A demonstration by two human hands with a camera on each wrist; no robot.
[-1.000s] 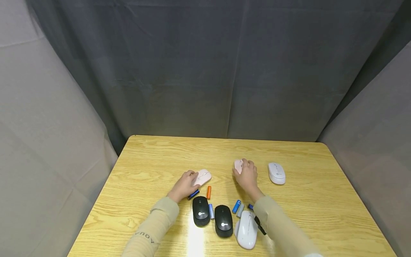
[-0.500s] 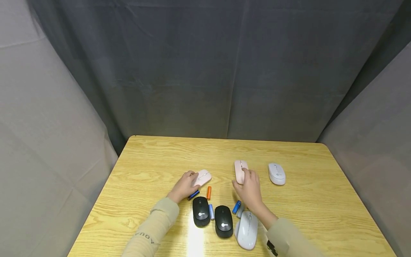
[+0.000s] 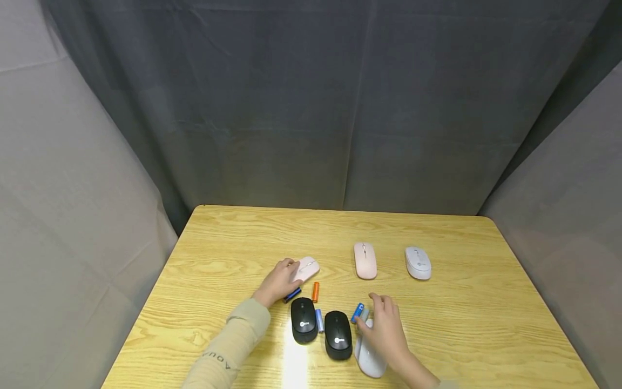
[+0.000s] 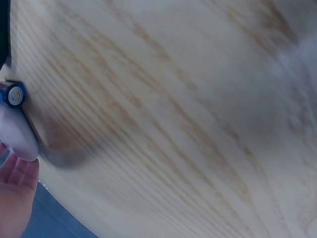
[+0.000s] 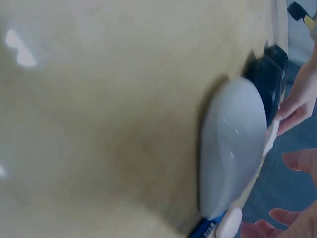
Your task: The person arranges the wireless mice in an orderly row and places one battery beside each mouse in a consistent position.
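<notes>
My left hand [image 3: 279, 282] grips the near end of a pale pink computer mouse [image 3: 309, 266]; in the left wrist view its fingers curl at the mouse [image 4: 19, 135]. A dark blue battery [image 3: 293, 294] lies just below that hand. My right hand [image 3: 387, 330] hovers over a white mouse [image 3: 371, 365], partly covering it, with fingers spread and nothing held. Close to its thumb lie a blue battery [image 3: 357, 313] and a greyish battery-like piece [image 3: 365, 314]. The right wrist view shows the white mouse [image 5: 233, 144] apart from the fingers.
Two black mice [image 3: 303, 320] stand near the middle front, with a light blue battery [image 3: 319, 320] between them. An orange battery [image 3: 316, 292] lies above. Farther back are a second pink mouse [image 3: 365, 261] and another white mouse [image 3: 418, 263]. A dark curtain hangs behind the wooden table [image 3: 233, 232].
My right hand has let go of the second pink mouse, leaving it standing on the table, and has drawn back toward the front white mouse. The left hand has stayed put.
</notes>
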